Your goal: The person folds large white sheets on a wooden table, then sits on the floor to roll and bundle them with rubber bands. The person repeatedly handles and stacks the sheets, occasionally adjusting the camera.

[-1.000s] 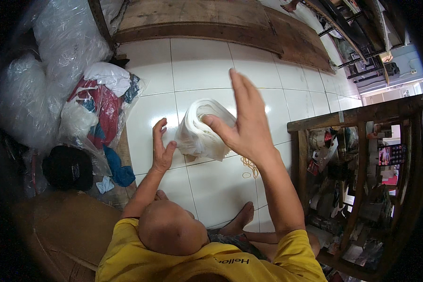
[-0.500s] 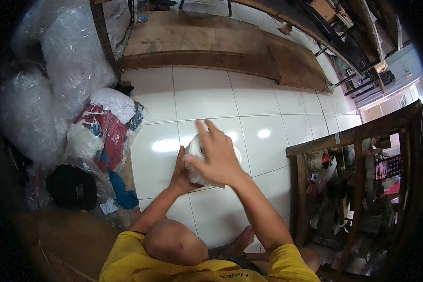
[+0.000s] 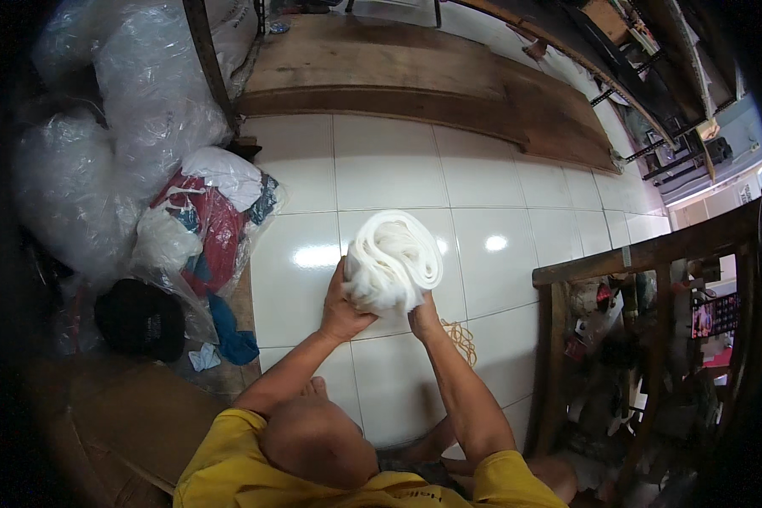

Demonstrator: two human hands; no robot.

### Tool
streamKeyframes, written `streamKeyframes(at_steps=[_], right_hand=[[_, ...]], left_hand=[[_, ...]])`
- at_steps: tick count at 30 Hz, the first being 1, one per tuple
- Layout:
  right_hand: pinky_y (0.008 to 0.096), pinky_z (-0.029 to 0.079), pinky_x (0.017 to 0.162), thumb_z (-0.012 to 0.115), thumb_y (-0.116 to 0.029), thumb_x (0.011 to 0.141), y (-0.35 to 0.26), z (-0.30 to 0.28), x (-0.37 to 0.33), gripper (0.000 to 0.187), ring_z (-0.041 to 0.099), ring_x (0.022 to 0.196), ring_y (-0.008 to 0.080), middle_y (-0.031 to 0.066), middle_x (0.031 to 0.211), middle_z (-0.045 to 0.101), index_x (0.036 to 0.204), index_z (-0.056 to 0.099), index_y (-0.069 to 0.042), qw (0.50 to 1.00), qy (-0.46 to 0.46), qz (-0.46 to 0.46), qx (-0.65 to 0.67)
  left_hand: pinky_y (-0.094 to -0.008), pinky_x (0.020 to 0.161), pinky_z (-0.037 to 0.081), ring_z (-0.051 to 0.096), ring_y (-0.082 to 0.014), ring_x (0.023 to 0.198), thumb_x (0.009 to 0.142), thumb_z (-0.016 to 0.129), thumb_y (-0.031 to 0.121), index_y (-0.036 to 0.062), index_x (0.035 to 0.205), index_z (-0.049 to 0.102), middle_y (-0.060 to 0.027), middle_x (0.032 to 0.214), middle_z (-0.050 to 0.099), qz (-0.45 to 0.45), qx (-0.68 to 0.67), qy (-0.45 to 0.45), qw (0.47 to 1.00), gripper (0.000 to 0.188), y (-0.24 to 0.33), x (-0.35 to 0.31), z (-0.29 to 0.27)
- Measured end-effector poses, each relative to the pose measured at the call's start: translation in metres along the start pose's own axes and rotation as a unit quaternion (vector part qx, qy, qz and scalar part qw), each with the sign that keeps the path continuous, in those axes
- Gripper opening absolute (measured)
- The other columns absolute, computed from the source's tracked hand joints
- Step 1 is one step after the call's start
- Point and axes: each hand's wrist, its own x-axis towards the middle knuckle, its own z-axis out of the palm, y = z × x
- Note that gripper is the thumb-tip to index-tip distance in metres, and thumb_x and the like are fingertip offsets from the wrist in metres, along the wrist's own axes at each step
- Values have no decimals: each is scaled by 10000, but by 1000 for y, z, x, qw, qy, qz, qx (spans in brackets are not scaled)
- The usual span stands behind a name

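Observation:
A thick roll of soft white cloth (image 3: 394,258) is held up in front of me over the white tiled floor. Its coiled layers show on the top end, and the side towards me looks loose and fluffy. My left hand (image 3: 345,310) grips the roll at its lower left, fingers curled behind it. Low on the other side, my right hand (image 3: 425,317) holds it too; its fingers are mostly hidden under the cloth. Beside my right forearm, a small bunch of tan rubber bands (image 3: 461,342) lies on the floor.
Large clear plastic bags (image 3: 157,93) and bagged clothes (image 3: 216,224) are piled at the left, with a black cap-like item (image 3: 140,320) nearer me. Brown boards (image 3: 372,55) lie across the far floor. A wooden rack (image 3: 643,254) stands at the right.
My right hand has moved from over the roll's top down to its right side. The coiled end now shows, and the rubber bands have come into sight.

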Motion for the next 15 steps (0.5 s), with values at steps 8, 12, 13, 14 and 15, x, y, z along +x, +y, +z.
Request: streamKeyframes(at_steps=[8,12,13,14,15], right_hand=[[396,251,1190,540,-427,1004,-39,27,28,642,376,1394,360,244,1480,388,1454,435,18,914,-126,-189,-335],[429,291,1174,620,-404,957,-21,40,60,738,352,1423,372,256,1510,364,1520,328,-25,936,-128,-111,-309],[430,299,1171,619,-405,959,-20,40,66,747,354,1422,373,256,1513,364,1526,314,-26,938,-138,-98,-303],[432,306,1167,618,-405,960,-23,35,72,756,356,1421,375,255,1515,364,1532,299,-27,940,-149,-84,-296],[434,314,1163,617,-406,962,-30,33,81,766,358,1419,376,254,1518,364,1538,285,-27,942,-159,-72,-288]], left_hand=[[-441,983,535,645,-296,1137,738,753,286,-3,1382,480,-175,1265,628,-362,-508,-70,778,757,-44,61,-76],[-456,1002,523,634,-328,1152,768,675,485,-5,1419,459,-200,1298,614,-451,-534,-53,713,843,-67,64,-67],[-452,994,523,638,-320,1133,764,678,508,5,1399,480,-196,1278,620,-452,-538,-39,710,834,-73,63,-66],[-449,987,523,643,-311,1114,759,680,531,15,1379,501,-191,1257,627,-453,-542,-25,708,826,-79,64,-64],[-446,980,523,647,-303,1095,755,683,554,25,1359,522,-186,1236,633,-453,-545,-11,706,820,-85,69,-63]])
